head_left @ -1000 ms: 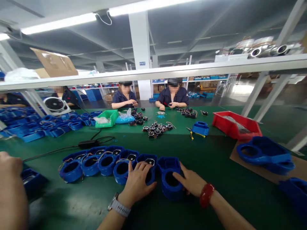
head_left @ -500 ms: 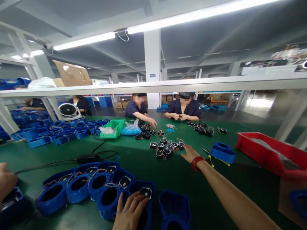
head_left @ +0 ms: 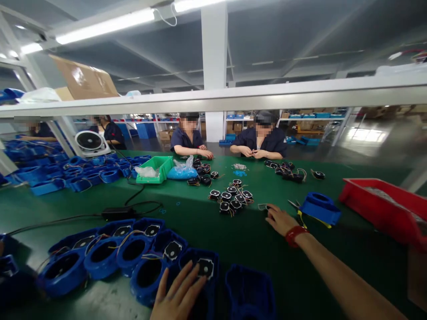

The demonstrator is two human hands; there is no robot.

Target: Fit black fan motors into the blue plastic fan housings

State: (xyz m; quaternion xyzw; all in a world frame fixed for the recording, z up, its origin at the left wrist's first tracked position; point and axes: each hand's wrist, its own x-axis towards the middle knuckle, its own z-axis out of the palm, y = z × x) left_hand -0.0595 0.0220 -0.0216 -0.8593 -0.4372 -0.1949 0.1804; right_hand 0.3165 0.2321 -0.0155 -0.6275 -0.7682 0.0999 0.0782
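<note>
My left hand lies with fingers spread over a blue plastic housing, its fingertips at a small black motor seated inside. My right hand, with a red bracelet at its wrist, is over the green table right of a cluster of black motors with wires. Its fingertips are closed on another small motor, mostly hidden by the fingers. Left of my left hand stand several blue housings with motors and wires in them. An unfilled blue housing stands on the right.
Pliers with yellow handles lie beside a blue housing. A red bin stands at the right, a green bin further back. A black power adapter trails cable. Two co-workers sit opposite, below a white shelf.
My right hand has drawn a motor away from the cluster, rightward and nearer. My left hand stays on the housing. The co-worker opposite on the left has pulled an outstretched arm back.
</note>
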